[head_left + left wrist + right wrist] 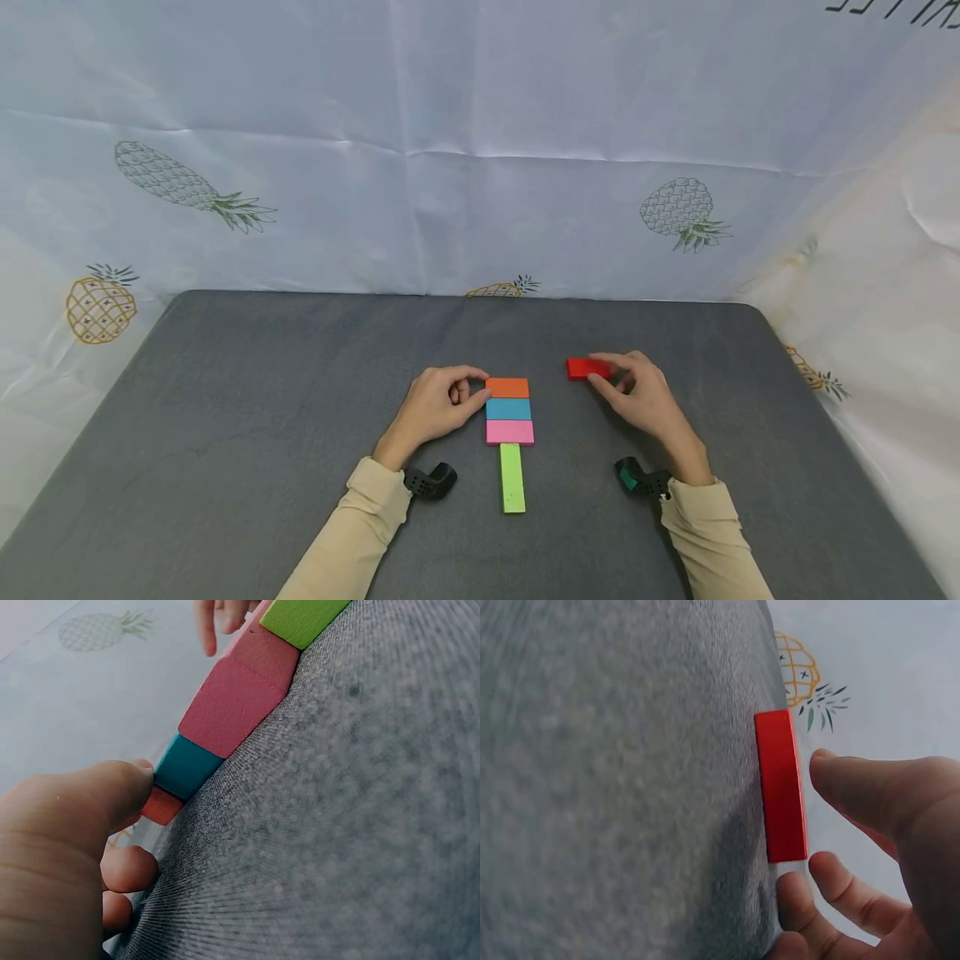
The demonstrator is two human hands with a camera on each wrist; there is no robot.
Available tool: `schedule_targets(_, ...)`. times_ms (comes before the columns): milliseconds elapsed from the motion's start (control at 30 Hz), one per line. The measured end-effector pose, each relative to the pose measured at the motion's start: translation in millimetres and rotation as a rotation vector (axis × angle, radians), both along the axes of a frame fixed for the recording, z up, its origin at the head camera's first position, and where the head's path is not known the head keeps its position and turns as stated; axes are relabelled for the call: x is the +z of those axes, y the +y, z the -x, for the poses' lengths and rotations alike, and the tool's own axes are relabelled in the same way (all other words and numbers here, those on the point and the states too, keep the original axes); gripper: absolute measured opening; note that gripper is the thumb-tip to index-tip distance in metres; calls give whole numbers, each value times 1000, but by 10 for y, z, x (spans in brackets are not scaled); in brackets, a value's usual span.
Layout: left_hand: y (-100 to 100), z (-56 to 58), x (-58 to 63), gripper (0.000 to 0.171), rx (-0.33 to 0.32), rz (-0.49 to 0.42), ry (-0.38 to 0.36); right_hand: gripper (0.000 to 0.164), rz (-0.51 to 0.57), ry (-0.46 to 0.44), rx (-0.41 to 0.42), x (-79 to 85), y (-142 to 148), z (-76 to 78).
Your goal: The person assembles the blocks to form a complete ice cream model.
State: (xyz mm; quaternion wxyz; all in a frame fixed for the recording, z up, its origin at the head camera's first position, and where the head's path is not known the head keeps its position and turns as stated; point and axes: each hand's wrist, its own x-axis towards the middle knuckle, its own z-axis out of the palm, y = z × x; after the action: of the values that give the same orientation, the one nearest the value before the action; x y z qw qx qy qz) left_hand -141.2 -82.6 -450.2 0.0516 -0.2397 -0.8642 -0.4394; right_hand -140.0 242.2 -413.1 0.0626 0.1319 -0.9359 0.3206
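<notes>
My left hand (437,407) pinches the left end of an orange block (507,388) with thumb and index finger, the other fingers curled. Directly in front of that block lie a blue block (508,409) and a pink block (510,432), all three touching side by side. A green block (512,479) extends lengthwise toward me from the pink one. My right hand (636,396) is at a red block (576,369) off to the right. In the right wrist view its thumb (855,780) hovers just above the red block, apart from it.
A dark grey tabletop (262,417) carries the blocks. White cloth (450,225) printed with pineapples hangs behind it and at the sides. Black devices are strapped to the left wrist (431,482) and the right wrist (641,477).
</notes>
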Motion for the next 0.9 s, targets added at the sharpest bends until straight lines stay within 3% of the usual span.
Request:
schedule_targets(400,3,-9,9,17,-3,-5,11,46,-17,-86,59,-13,138,74)
schedule_targets(900,-2,-4,7,17,-3,-1,3,37,-31,-111,58,30,96,92)
